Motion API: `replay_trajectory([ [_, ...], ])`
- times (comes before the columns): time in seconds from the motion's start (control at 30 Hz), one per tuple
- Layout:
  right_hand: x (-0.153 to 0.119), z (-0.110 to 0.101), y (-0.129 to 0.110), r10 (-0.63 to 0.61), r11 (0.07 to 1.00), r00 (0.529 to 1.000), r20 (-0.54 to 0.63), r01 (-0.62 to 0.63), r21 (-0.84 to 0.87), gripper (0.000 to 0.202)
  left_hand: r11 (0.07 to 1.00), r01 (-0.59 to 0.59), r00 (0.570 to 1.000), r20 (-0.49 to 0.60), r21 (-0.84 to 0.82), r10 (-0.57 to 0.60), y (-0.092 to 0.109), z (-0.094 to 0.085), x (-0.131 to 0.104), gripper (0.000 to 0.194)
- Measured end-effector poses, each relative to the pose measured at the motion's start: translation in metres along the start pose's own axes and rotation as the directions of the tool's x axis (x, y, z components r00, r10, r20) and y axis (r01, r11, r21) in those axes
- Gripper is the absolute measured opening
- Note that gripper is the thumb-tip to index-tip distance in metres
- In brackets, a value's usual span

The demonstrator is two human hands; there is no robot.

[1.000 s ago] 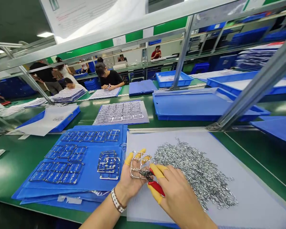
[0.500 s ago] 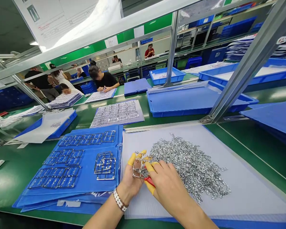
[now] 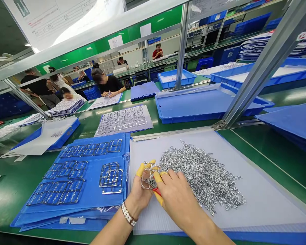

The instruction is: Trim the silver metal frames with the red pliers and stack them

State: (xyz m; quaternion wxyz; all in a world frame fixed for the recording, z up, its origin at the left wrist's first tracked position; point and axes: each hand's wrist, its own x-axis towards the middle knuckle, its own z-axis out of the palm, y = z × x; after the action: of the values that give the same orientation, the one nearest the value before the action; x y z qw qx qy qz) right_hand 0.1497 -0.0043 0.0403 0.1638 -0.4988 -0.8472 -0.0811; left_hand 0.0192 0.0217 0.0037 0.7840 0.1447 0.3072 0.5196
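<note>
My left hand (image 3: 139,190), with yellow finger covers and a bracelet, is closed round a small square metal wire frame (image 3: 143,186) with little twisted pieces across it. In my right hand (image 3: 177,192), also in yellow finger covers, are red-handled pliers (image 3: 156,191). Their grey jaws lie against the frame over my left palm; what the tips grip is too small to tell. Just beyond my hands a large heap of small shiny metal pieces (image 3: 201,173) spreads over a white sheet (image 3: 255,207). Similar wire frames (image 3: 111,178) lie on blue boards (image 3: 91,207) to the left.
Behind the heap stands a blue tray (image 3: 193,105), beside a slanting metal post (image 3: 260,64). A white board with more frames (image 3: 122,119) lies further back. Another blue tray (image 3: 66,136) sits at left. Across the bench a person in black (image 3: 109,83) works.
My right hand and the pliers have shifted slightly left over the wire frame. The left hand still holds the frame. The whole view has moved a little.
</note>
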Motion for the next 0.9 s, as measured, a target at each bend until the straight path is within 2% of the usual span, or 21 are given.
replay_trajectory([
  [0.23,0.0,0.001,-0.003,-0.017,0.999,0.999,0.028,0.018,-0.034,0.014,1.0,0.017,0.999,-0.04,-0.017,-0.018,0.001,0.002,-0.001,0.041],
  [0.37,0.0,-0.002,-0.002,-0.005,0.999,1.0,0.011,0.005,-0.046,0.018,1.0,0.013,1.0,-0.024,-0.011,-0.013,0.003,0.001,-0.001,0.041],
  [0.5,0.002,-0.008,0.007,0.066,0.998,0.998,-0.021,-0.066,-0.018,0.028,0.998,0.055,0.998,-0.003,-0.023,-0.056,0.002,-0.002,0.001,0.044],
  [0.63,0.008,-0.009,0.015,0.114,0.993,0.993,-0.007,-0.114,-0.016,0.024,0.993,0.102,0.995,-0.003,-0.053,-0.102,-0.001,-0.001,0.001,0.039],
  [0.9,0.014,-0.005,0.014,0.121,0.993,0.992,0.044,-0.121,0.004,0.019,0.988,0.127,0.99,-0.052,-0.09,-0.132,-0.004,0.005,-0.002,0.033],
])
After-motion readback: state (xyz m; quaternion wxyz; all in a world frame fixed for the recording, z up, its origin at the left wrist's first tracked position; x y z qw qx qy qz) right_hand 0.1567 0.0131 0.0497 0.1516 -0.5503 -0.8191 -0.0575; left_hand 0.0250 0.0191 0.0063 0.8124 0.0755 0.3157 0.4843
